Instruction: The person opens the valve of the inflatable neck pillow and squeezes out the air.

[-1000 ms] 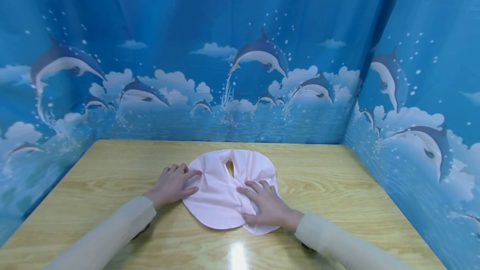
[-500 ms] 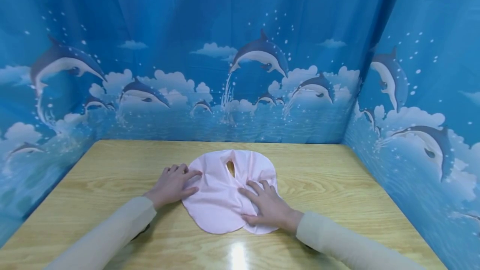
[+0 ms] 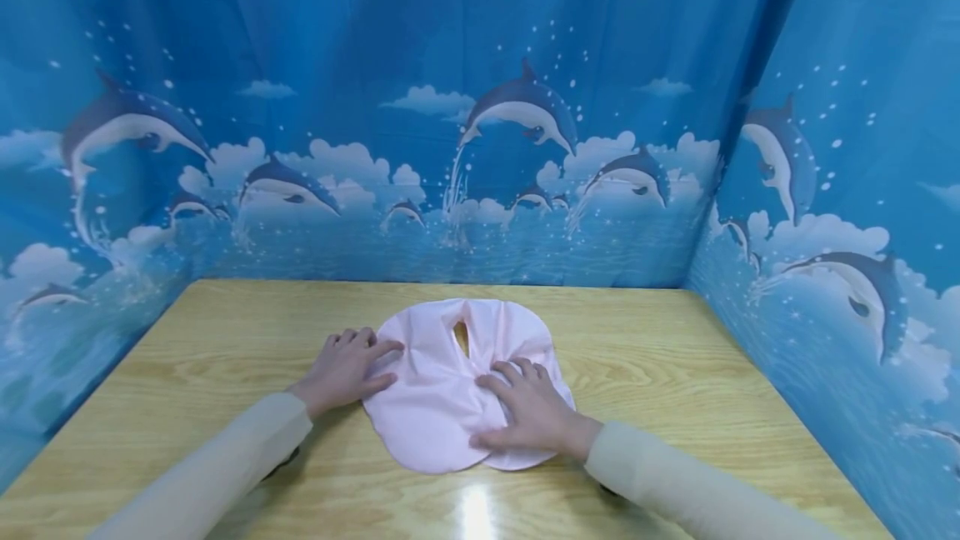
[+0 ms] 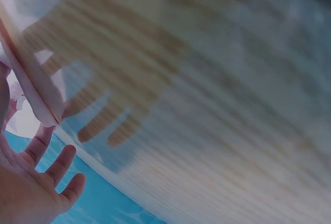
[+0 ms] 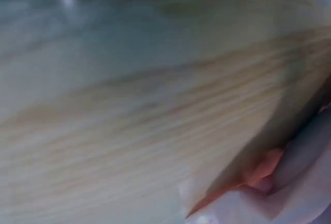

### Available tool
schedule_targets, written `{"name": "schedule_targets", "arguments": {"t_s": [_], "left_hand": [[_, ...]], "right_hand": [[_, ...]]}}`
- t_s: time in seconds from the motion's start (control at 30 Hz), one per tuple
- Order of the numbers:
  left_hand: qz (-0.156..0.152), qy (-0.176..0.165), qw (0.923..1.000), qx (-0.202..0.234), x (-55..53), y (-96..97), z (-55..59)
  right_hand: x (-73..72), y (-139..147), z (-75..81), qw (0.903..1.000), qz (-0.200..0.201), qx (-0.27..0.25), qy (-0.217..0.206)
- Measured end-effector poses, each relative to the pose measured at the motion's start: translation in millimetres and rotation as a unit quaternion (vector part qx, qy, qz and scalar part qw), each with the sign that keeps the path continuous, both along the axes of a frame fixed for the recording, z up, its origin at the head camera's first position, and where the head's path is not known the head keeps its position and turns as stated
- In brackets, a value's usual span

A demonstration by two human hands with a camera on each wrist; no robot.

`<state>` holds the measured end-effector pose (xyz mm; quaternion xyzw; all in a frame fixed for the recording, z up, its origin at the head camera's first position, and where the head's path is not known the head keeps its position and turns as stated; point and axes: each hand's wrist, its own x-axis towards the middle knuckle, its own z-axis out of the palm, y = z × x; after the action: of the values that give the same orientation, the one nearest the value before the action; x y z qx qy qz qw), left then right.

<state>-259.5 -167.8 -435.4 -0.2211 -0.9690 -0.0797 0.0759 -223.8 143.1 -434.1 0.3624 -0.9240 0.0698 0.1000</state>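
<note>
Right now a pale pink cloth (image 3: 435, 419) lies near the far middle of a wooden table (image 3: 247, 340), spread out but rumpled, with both of the person's hands on it. Its outline is rounded. A narrow hole (image 3: 461, 340) near its far edge lets the wood show through, and at the near edge two rounded lobes meet in a notch. Creases run from the hole toward the right hand (image 3: 534, 413).

The left hand (image 3: 345, 372) is at the cloth's left edge, fingers spread apart, with forefinger and thumb reaching onto the fabric. In the left wrist view the other fingers stand loose and slightly bent, apart from the cloth, and a dark likeness of the hand shows on the glossy wood. The right hand rests on the right half, fingers fanned and gently bent, thumb toward the near edge. Whether any fabric is caught beneath its fingertips I cannot tell; the right wrist view is blurred there.

Light sleeves (image 3: 217, 465) cover both arms. A bright glare (image 3: 477, 515) sits on the wood at the near side. Behind and around the table hangs a blue curtain (image 3: 375, 48) printed with leaping dolphins (image 3: 521, 100), white clouds and water.
</note>
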Motion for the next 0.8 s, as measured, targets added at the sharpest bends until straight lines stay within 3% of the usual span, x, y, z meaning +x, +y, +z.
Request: {"name": "schedule_targets", "arguments": {"t_s": [0.3, 0.5, 0.8], "left_hand": [[0.006, -0.014, 0.9999, 0.002, -0.8, 0.8, -0.1], [0.006, -0.016, 0.9998, -0.003, 0.1, 1.4, 2.4], [-0.004, 0.003, 1.0000, 0.005, 1.4, 2.8, 3.0]], "right_hand": [[3.4, -11.6, 3.9, 0.9972, -0.048, -0.003, -0.058], [1.7, -13.7, 6.5, 0.9959, -0.046, -0.006, -0.078], [-5.0, -11.7, 4.6, 0.9978, -0.018, -0.004, -0.063]]}}
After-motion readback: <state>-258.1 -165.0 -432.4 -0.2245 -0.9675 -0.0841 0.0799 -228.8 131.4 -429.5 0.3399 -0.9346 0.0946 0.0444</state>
